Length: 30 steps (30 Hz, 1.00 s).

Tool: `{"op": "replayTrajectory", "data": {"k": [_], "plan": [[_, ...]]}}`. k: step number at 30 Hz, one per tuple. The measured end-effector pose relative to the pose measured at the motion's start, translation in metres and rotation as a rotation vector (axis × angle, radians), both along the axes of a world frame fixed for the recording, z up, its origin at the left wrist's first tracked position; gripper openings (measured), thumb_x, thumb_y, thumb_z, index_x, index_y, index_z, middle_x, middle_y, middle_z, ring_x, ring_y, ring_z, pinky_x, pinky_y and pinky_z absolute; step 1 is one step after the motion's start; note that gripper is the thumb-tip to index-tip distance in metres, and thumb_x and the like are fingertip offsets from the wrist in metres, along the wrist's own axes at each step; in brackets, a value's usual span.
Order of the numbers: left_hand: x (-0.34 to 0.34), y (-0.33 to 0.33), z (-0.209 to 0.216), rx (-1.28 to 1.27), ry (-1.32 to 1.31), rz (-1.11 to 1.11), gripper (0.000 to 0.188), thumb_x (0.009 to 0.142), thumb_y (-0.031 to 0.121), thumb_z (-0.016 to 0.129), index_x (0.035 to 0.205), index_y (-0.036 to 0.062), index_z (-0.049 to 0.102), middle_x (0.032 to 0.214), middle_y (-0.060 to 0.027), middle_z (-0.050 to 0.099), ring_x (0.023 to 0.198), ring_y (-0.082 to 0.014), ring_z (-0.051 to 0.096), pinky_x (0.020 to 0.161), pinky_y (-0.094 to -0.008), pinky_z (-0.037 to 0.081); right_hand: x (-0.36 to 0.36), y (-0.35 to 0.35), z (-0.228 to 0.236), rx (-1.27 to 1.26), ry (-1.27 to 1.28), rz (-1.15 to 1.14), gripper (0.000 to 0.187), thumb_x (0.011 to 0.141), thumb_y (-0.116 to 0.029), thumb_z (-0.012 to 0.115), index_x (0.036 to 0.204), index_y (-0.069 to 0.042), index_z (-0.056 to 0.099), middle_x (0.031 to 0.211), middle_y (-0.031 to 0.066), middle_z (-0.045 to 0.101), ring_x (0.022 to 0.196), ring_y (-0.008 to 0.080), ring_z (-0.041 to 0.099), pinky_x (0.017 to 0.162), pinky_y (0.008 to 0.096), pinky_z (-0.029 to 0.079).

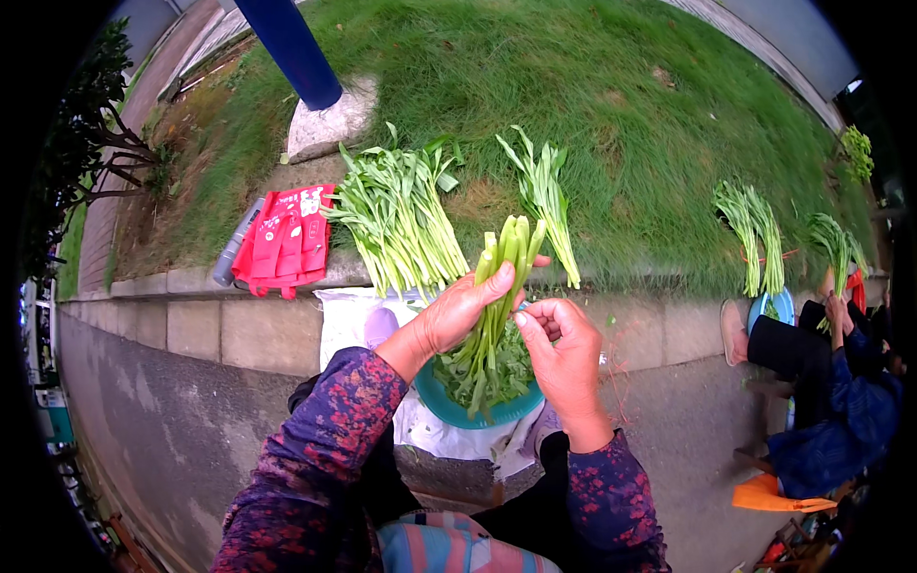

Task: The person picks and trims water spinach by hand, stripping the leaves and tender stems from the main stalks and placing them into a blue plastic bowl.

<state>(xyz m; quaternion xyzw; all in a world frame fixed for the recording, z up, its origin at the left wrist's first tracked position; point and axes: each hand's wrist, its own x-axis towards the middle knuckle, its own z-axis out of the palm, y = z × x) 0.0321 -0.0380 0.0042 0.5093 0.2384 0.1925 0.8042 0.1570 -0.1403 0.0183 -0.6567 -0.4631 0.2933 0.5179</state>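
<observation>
One bunch of green stalks (494, 327): held above teal basin (447, 409), with cut ends far.
Left hand (458, 310): grasping bunch with wrapped fingers.
Right hand (564, 355): curled at bunch's right side, cannot tell if gripping.

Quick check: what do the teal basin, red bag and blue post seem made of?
Teal basin: likely plastic; smooth, evenly coloured rim. Red bag: apparently matte fabric; soft folds, weave too small to tell. Blue post: perhaps painted metal; smooth, uniform colour, though plastic is possible.
</observation>
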Motion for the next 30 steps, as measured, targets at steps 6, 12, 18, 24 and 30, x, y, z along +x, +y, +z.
{"op": "replayTrajectory", "data": {"k": [6,12,18,24,30], "plan": [[0.005,-0.005,0.002,0.001,-0.041,-0.084,0.066,0.093,0.053,0.043,0.137,0.0032,0.038,0.13,-0.008,0.048,0.119,-0.0173,0.047,0.102,-0.0332,0.036,0.001,0.003,0.001,0.024,-0.123,0.012,0.013,0.08,-0.004,0.068,0.08,-0.001,0.055,0.073,0.0082,0.057,0.059,0.0175,0.058,0.055,0.0296,0.047],[0.007,-0.006,-0.002,0.177,0.054,-0.066,0.066,0.093,0.053,0.045,0.136,0.0029,0.042,0.131,-0.0084,0.049,0.119,-0.0178,0.047,0.103,-0.0327,0.035,0.002,0.002,-0.001,-0.009,-0.147,0.056,0.011,0.082,-0.002,0.063,0.079,-0.001,0.053,0.072,0.0066,0.056,0.06,0.0136,0.055,0.055,0.0277,0.044],[0.009,-0.005,-0.009,0.227,0.074,-0.059,0.066,0.093,0.052,0.045,0.136,0.002,0.042,0.131,-0.0095,0.049,0.118,-0.0185,0.047,0.102,-0.0331,0.036,0.004,0.002,-0.003,-0.005,-0.198,0.041,0.01,0.078,-0.002,0.061,0.079,-0.002,0.052,0.069,0.0089,0.055,0.058,0.019,0.056,0.055,0.0307,0.046],[0.012,-0.011,-0.003,-0.017,-0.019,-0.061,0.068,0.092,0.056,0.045,0.133,0.0026,0.044,0.123,-0.0106,0.054,0.115,-0.0171,0.05,0.099,-0.0321,0.039,0.006,0.002,-0.006,-0.034,-0.012,0.005,0.006,0.074,0.0,0.059,0.075,-0.001,0.052,0.067,0.0094,0.056,0.057,0.0162,0.057,0.054,0.0292,0.046],[0.013,-0.014,-0.007,-0.23,-0.143,-0.075,0.071,0.09,0.058,0.045,0.135,0.0039,0.039,0.121,-0.0101,0.053,0.111,-0.0197,0.053,0.098,-0.0358,0.041,0.003,0.001,-0.003,-0.023,0.163,-0.008,0.008,0.083,0.0,0.056,0.077,-0.002,0.054,0.067,-0.0028,0.053,0.063,0.0029,0.05,0.058,0.0206,0.041]]}}
